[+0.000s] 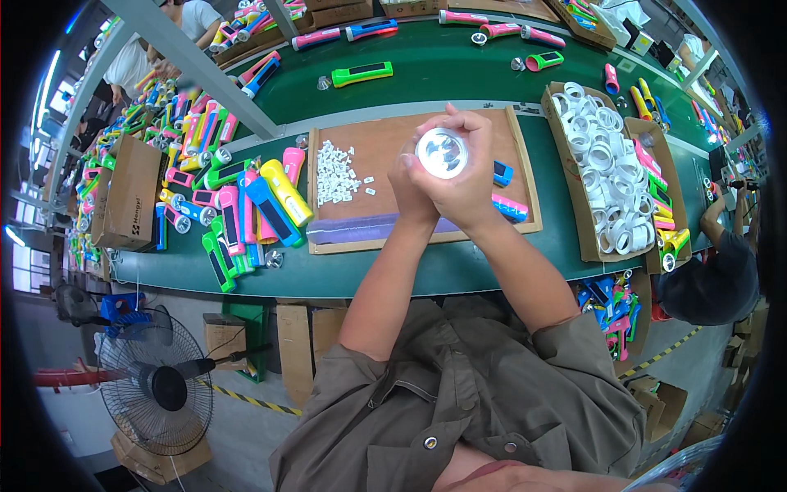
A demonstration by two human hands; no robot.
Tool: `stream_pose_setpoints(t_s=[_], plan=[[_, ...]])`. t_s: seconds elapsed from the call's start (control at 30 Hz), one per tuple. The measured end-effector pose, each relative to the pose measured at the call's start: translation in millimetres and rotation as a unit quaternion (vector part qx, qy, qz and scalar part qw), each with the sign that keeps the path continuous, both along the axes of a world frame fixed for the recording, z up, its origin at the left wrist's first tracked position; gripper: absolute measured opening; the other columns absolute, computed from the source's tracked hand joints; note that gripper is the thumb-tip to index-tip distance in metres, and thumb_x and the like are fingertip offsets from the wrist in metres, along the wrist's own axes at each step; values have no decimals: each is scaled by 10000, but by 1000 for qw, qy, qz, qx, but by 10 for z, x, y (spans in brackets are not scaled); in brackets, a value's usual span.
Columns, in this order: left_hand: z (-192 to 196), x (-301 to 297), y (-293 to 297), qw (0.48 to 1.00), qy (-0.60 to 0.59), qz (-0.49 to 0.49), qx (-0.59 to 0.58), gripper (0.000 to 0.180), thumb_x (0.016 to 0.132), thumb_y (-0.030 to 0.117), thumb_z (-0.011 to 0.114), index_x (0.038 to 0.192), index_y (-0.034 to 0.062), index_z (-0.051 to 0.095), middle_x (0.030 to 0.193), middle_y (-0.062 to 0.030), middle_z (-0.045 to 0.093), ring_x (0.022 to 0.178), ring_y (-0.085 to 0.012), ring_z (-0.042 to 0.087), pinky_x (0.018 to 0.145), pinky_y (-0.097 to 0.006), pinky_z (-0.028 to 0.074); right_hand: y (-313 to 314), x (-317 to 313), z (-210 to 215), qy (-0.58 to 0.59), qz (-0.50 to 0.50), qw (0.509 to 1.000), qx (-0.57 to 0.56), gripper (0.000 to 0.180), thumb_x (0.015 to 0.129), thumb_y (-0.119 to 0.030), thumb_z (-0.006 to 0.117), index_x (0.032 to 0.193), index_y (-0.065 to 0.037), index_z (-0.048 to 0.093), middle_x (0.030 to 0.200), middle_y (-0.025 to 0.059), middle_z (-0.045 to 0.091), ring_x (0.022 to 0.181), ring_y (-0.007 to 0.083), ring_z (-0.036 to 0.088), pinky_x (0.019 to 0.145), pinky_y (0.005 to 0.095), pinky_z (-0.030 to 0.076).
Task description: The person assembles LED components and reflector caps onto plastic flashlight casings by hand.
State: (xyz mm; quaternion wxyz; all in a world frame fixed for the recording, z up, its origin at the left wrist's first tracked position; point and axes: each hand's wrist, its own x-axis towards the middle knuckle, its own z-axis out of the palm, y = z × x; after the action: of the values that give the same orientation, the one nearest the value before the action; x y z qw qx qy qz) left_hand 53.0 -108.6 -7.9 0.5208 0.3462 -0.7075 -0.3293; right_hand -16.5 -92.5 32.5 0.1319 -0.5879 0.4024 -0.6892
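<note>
Both my hands are raised over a wooden board [393, 131] with a light frame, closed around a flashlight. Its round head [443, 153], a shiny reflector inside a white ring, faces up at me. The flashlight's body is hidden inside my grip. My left hand [408, 184] wraps it from the left, and my right hand [471, 184] clasps it from the right, fingers curled over the far side. Small white parts [334, 172] lie scattered on the board's left. Right of my wrists rest a blue piece [502, 172] and a pink-and-blue flashlight [510, 207].
Colourful flashlights [246, 205] pile up left of the board beside an upright cardboard box [131, 193]. To the right stands a carton of white rings [602, 172]. Flashlights lie on the green belt [426, 70] behind. A fan [168, 385] stands lower left; a co-worker [711, 275] sits at right.
</note>
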Motion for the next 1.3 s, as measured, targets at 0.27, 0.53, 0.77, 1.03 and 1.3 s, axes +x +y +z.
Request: stream_pose_setpoints(t_s=[0.27,0.53,0.77,1.03,1.3], plan=[[115,198,-388,963,-243,53,106,435,729,174,733,1123,43,602,987,-214,682,953,-395,652,791,-474,516,532,-653,-264,33,99,982,159,797,715,-227,808,1370,-5,412,1286,150,525,1218,277,501,1055,406,380],[-28,215,-1927,817,-574,30,34,487,739,195,741,1151,65,518,1075,-197,634,1010,-389,631,834,-470,522,1882,-1214,-1064,-132,114,870,462,174,866,1,654,1032,0,602,985,72,656,949,138,625,867,288,502],[690,-642,-2747,905,-394,-33,-154,408,776,196,697,1137,60,565,1169,-154,585,1035,-346,598,886,-437,494,2074,-1348,-1025,-206,70,853,475,191,872,19,637,1057,13,594,1019,101,671,966,155,642,872,287,507],[-929,173,-3668,812,-570,114,-49,523,838,152,638,1337,123,484,1335,-60,528,1309,-244,423,1037,-506,353,1934,-1639,-1031,-252,-5,864,435,172,889,15,616,1060,18,592,1004,107,671,948,154,646,864,292,513],[139,357,-3163,878,-457,57,-132,582,761,163,756,1285,108,507,1212,-86,584,1151,-284,544,970,-490,387,1679,-1453,-730,-194,74,895,395,133,879,19,613,1012,31,619,995,118,675,949,170,646,859,300,511]])
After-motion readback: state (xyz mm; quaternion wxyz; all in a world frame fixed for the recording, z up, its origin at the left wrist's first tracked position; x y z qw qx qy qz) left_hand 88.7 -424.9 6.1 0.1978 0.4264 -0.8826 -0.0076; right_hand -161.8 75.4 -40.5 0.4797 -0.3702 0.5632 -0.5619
